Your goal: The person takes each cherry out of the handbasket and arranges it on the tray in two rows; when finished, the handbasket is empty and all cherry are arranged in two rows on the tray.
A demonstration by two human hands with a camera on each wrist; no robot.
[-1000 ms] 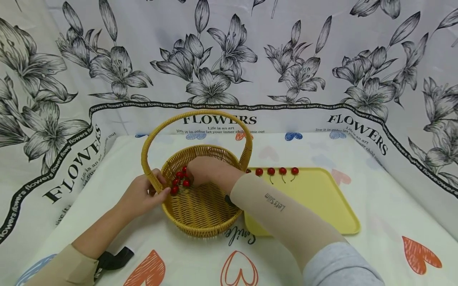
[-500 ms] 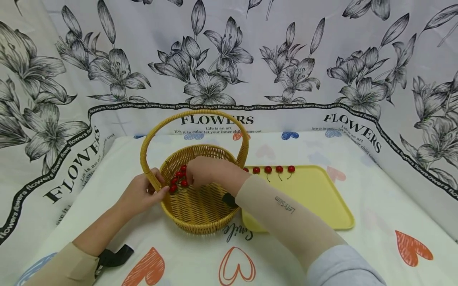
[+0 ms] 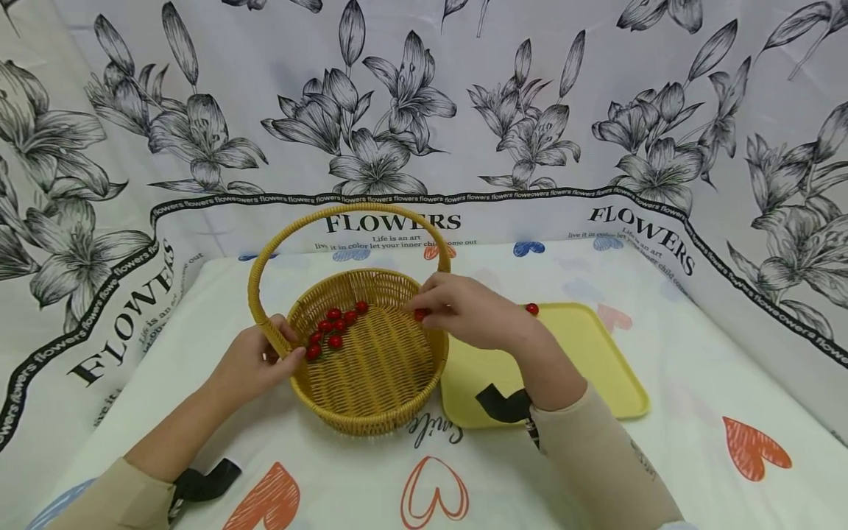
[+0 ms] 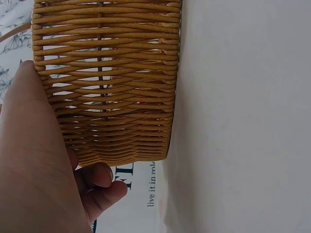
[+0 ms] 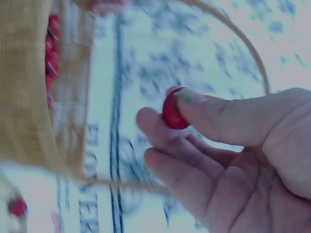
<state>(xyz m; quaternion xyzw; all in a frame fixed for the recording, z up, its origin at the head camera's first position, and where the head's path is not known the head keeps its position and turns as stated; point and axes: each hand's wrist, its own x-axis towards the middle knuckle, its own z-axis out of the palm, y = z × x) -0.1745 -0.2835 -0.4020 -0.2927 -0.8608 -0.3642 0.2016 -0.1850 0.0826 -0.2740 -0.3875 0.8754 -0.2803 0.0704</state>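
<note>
A yellow woven basket with a tall arched handle stands left of the middle, several red cherries lying inside along its left side. My left hand grips the foot of the handle at the left rim; in the left wrist view it lies against the woven wall. Over the right rim, my right hand pinches a cherry between thumb and fingers. To the right is a yellow tray, partly under the right arm, with a cherry at its far edge. The hand hides the tray's far left part.
A white cloth with printed hearts covers the table. Behind it hangs a curtain with a flower print. The basket's handle arches high over the basket between the two hands.
My right hand has come up out of the basket and moved right to its right rim, a cherry now showing in its fingers. The left hand keeps its grip on the basket.
</note>
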